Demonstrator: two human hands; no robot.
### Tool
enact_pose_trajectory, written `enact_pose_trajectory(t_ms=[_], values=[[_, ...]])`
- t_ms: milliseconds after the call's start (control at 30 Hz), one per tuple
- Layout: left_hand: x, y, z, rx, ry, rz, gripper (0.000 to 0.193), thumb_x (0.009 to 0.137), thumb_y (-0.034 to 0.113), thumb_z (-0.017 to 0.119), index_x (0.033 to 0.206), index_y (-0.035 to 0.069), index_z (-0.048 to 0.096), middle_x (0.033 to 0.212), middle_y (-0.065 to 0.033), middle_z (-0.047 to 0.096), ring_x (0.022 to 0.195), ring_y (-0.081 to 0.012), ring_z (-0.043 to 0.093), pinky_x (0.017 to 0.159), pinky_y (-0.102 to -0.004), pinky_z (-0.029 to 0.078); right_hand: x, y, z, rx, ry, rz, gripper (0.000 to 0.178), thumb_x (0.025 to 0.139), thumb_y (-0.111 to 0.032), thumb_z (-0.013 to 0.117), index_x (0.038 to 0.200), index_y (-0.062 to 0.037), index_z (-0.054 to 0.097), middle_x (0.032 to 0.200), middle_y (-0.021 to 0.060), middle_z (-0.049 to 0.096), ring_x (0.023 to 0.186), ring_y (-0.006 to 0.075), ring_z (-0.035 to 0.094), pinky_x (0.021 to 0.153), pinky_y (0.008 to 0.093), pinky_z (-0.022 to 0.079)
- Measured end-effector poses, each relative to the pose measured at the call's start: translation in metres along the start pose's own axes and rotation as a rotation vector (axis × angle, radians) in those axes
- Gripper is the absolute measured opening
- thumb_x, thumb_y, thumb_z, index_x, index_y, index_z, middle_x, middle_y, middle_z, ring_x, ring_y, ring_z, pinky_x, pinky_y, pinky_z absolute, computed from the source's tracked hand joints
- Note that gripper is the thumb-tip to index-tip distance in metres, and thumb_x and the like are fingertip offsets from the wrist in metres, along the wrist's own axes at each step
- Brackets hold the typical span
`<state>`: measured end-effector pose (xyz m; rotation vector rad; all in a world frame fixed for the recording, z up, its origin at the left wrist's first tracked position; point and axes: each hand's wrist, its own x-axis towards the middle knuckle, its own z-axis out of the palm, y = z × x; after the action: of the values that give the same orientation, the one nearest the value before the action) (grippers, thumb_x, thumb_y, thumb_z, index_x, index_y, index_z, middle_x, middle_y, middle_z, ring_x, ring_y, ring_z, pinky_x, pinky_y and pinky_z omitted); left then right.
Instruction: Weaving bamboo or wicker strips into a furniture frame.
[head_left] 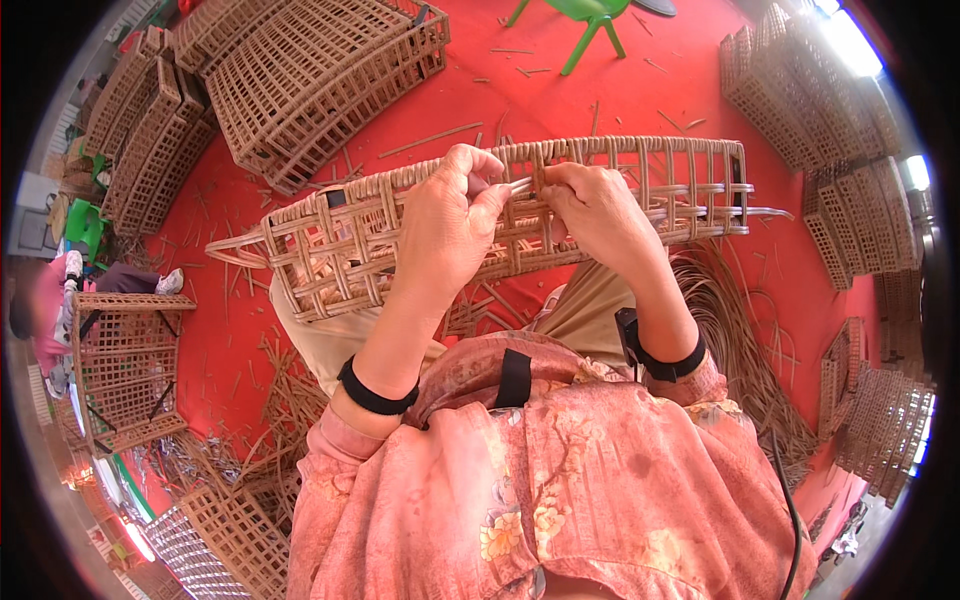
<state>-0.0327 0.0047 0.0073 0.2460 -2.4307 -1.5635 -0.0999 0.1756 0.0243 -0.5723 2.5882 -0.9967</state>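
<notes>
A long, narrow woven rattan basket frame (pixel 350 262) lies across my lap, with an open lattice and a wrapped rim. My left hand (pixel 452 222) is closed at the rim, thumb and fingers pinching a pale rattan strip (pixel 521 186). Just to the right, my right hand (pixel 603 212) is also closed, its fingertips pressed together at the other end of that short visible piece. Exactly how the strip passes under the right fingertips is hidden. Loose strip ends stick out beyond both ends of the frame.
Large woven baskets (pixel 320 75) are stacked at the far left, more baskets (pixel 800 90) at the right. A green chair (pixel 590 15) stands ahead on the red floor (pixel 690 75). Bundled strips (pixel 740 340) lie by my right side, scraps (pixel 285 395) at the left. Another person (pixel 55 310) sits far left.
</notes>
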Motion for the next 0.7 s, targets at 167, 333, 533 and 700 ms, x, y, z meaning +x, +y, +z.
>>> enact_pose_trajectory(t_ms=[167, 333, 533, 700], values=[[0.003, -0.007, 0.0, 0.011, -0.019, -0.048, 0.012, 0.088, 0.005, 0.071, 0.097, 0.004, 0.064, 0.078, -0.001, 0.064, 0.073, -0.0082, 0.059, 0.07, -0.027, 0.05, -0.003, 0.001, 0.003, 0.147, 0.011, 0.005, 0.026, 0.094, -0.017, 0.053, 0.103, 0.0011, 0.07, 0.061, 0.0118, 0.065, 0.065, 0.0255, 0.069, 0.064, 0.0382, 0.052], [0.008, -0.006, 0.017, 0.056, -0.017, 0.016, 0.012, 0.087, 0.004, 0.071, 0.096, 0.005, 0.063, 0.077, -0.0034, 0.065, 0.071, -0.012, 0.062, 0.069, -0.0295, 0.051, -0.004, 0.008, 0.006, 0.358, 0.122, 0.11, 0.019, 0.091, -0.013, 0.062, 0.099, 0.0035, 0.069, 0.064, 0.0107, 0.067, 0.061, 0.018, 0.067, 0.057, 0.0326, 0.05], [0.022, -0.001, 0.037, 0.265, -0.026, 0.268, 0.013, 0.086, 0.005, 0.071, 0.097, 0.005, 0.063, 0.082, -0.0091, 0.067, 0.073, -0.0219, 0.066, 0.068, -0.0345, 0.053, 0.001, 0.036, 0.001, 0.193, 0.343, -0.046, 0.015, 0.088, -0.015, 0.072, 0.095, -0.0015, 0.07, 0.067, 0.01, 0.068, 0.06, 0.0129, 0.066, 0.055, 0.0315, 0.049], [0.024, 0.01, 0.048, 0.215, 0.114, 0.44, 0.014, 0.09, 0.009, 0.07, 0.102, 0.003, 0.068, 0.1, -0.0089, 0.069, 0.077, -0.0218, 0.068, 0.071, -0.0333, 0.053, -0.011, 0.043, -0.043, 0.103, 0.665, -0.065, 0.014, 0.088, -0.015, 0.073, 0.09, -0.0013, 0.07, 0.065, 0.0075, 0.066, 0.058, 0.0097, 0.062, 0.054, 0.0291, 0.048]])
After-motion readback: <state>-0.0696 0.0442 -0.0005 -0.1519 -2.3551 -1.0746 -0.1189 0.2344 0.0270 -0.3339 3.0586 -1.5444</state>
